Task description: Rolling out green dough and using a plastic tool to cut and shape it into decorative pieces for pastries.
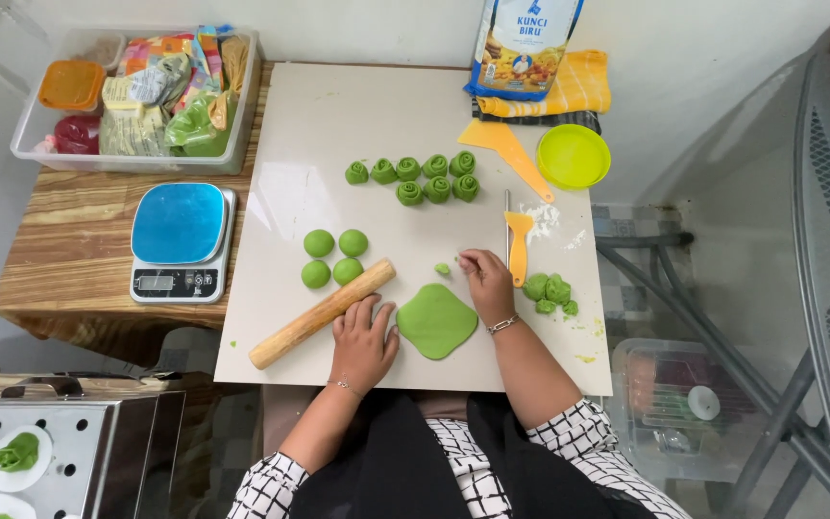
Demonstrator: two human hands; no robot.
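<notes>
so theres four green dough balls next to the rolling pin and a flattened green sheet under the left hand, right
Not quite. The head view shows four green dough balls beside the rolling pin, but the flattened green sheet lies between the hands; the left hand rests on the board beside it.

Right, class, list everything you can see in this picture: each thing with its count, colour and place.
Board: one, pale, on wooden table.
Flat dough sheet: one, green, board front.
Dough balls: four, green, left of centre.
Rolled dough pieces: eight, green, upper board.
Dough scraps: few, green, right.
Rolling pin: one, wooden, diagonal.
Knife: one, orange handle, right.
Scraper: one, orange.
Lid: one, yellow-green.
Scale: one, blue top.
Plastic box: one, clear, top left.
Flour bag: one, top.
Left hand: beside pin.
Right hand: pinching dough bit.
</notes>
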